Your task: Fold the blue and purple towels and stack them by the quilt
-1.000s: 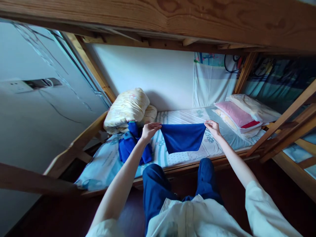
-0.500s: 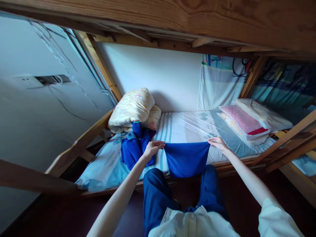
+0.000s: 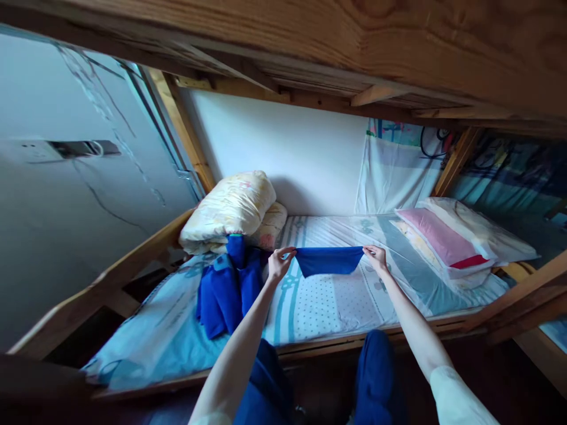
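Observation:
I hold a blue cloth point(image 3: 328, 260) stretched between both hands over the mattress point(image 3: 319, 301) of a lower bunk. My left hand point(image 3: 280, 263) pinches its left corner and my right hand point(image 3: 376, 257) pinches its right corner. The cloth hangs as a narrow strip just above the patterned sheet. A heap of more blue cloth point(image 3: 228, 286) lies on the bed to the left of my left hand.
A rolled yellow quilt point(image 3: 230, 209) lies at the back left. Stacked pillows point(image 3: 452, 239), one pink, rest at the right. The wooden upper bunk beam point(image 3: 354, 35) hangs low overhead. Wooden bed rails point(image 3: 110, 283) run on both sides.
My hands pulled the cloth toward the bed's front edge, then carried it forward over the mattress. It now shows as a much narrower strip. The view tipped down.

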`<action>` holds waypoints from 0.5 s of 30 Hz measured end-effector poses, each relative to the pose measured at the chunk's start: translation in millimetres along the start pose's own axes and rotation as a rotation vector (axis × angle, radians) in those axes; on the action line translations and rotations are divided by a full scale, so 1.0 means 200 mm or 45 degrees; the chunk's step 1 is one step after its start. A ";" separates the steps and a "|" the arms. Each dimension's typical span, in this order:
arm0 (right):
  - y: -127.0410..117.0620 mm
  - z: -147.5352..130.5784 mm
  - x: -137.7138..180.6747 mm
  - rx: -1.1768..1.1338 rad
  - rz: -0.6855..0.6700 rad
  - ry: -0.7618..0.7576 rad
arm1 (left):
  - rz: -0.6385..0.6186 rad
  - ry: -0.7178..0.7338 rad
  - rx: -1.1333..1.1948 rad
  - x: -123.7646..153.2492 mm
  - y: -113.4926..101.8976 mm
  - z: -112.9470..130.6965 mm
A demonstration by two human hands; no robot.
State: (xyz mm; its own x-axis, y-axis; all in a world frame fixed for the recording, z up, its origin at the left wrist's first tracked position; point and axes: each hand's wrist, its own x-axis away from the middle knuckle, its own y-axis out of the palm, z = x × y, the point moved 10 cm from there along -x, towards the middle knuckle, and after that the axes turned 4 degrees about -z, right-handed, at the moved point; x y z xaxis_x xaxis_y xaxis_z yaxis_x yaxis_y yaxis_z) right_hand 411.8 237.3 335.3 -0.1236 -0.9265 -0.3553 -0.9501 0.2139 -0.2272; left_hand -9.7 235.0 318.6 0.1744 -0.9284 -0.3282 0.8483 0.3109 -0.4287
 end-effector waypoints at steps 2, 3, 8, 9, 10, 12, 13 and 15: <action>0.00 0.12 0.06 0.077 -0.013 0.018 | -0.002 0.004 -0.025 0.08 0.05 -0.10; 0.01 0.20 0.11 0.107 -0.028 0.045 | -0.020 -0.018 -0.041 0.13 0.08 -0.17; 0.10 0.70 0.47 0.192 -0.176 0.281 | -0.245 -0.307 -0.166 0.54 0.36 -0.60; 0.12 0.82 0.56 0.208 -0.212 0.346 | -0.307 -0.371 -0.190 0.63 0.42 -0.69; 0.14 0.93 0.65 0.229 -0.255 0.426 | -0.374 -0.437 -0.210 0.72 0.48 -0.77; 0.18 1.14 0.83 0.273 -0.340 0.610 | -0.514 -0.575 -0.276 0.89 0.59 -0.92; 0.19 1.22 0.92 0.286 -0.374 0.687 | -0.586 -0.648 -0.311 0.97 0.64 -0.99; 0.21 1.33 1.04 0.290 -0.420 0.790 | -0.693 -0.774 -0.353 1.08 0.70 -1.08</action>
State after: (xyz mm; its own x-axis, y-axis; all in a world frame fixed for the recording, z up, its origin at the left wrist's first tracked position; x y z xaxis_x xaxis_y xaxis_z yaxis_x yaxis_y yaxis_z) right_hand 423.3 136.2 10.3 -0.0449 -0.9439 0.3271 -0.8913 -0.1100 -0.4398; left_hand 37.8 121.5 5.7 0.0834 -0.8859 0.4564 0.7525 -0.2442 -0.6116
